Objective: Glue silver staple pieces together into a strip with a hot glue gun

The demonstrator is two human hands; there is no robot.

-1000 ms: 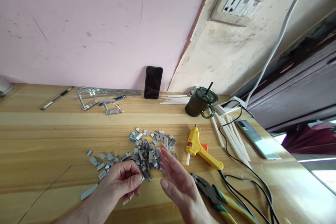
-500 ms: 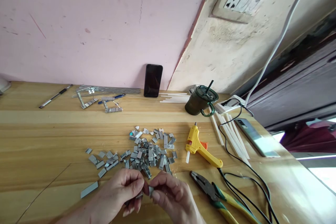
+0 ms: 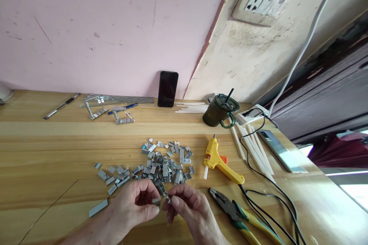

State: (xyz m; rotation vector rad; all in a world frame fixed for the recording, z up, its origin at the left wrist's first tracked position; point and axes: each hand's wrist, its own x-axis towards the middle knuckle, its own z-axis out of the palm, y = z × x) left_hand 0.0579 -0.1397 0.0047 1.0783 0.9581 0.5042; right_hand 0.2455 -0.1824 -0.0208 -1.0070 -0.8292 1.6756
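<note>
Between the thumb and fingers of my left hand point(image 3: 135, 208) is a small grey metal piece point(image 3: 156, 201). My right hand point(image 3: 191, 208), just beside it, pinches another small silvery piece point(image 3: 169, 198), partly covered by the fingertips. Both hands are low over the table, in front of a heap of small grey metal pieces point(image 3: 165, 168). A smaller cluster of such pieces point(image 3: 119, 174) lies to the left. Closer to my left forearm rests a longer flat grey strip point(image 3: 98, 208).
Right of the heap lie a yellow glue gun point(image 3: 214, 153) and pliers point(image 3: 227, 203), with black cables beyond. A dark lidded mug point(image 3: 215, 111), white glue sticks point(image 3: 255, 149) and a phone point(image 3: 168, 89) stand or lie farther back. Two bent metal frames point(image 3: 123, 120) sit back left.
My hands have drawn slightly apart. The fingers have shifted on the small pieces, and the left hand's piece now shows more clearly.
</note>
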